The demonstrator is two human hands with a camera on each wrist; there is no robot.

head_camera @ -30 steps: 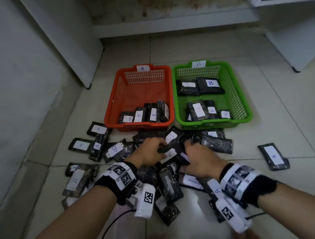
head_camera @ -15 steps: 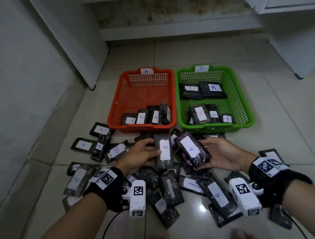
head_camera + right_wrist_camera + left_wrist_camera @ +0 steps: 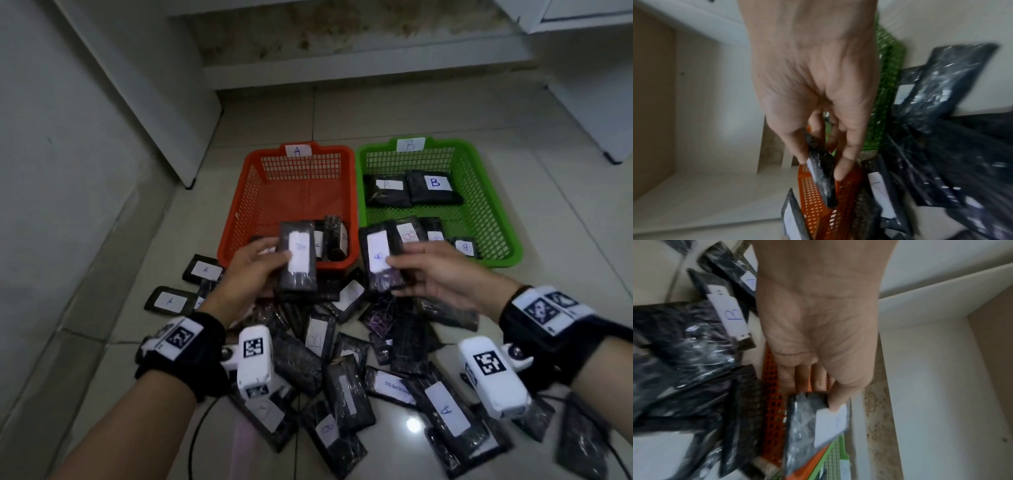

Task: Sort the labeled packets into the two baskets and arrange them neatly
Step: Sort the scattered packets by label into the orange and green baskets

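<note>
My left hand pinches a black packet with a white label, held upright over the near rim of the orange basket marked A. In the left wrist view the thumb presses that packet. My right hand grips a second labeled black packet near the front left corner of the green basket marked B; in the right wrist view this packet sits edge-on between thumb and fingers. Both labels are blurred. Each basket holds several packets.
Many black labeled packets lie heaped on the tiled floor between my arms; some lie off to the left. A white cabinet panel stands at the left, another cabinet at the right, and a wall base behind the baskets.
Both hands have lifted a packet each out of the pile and carried them forward and up to the front rims of the baskets.
</note>
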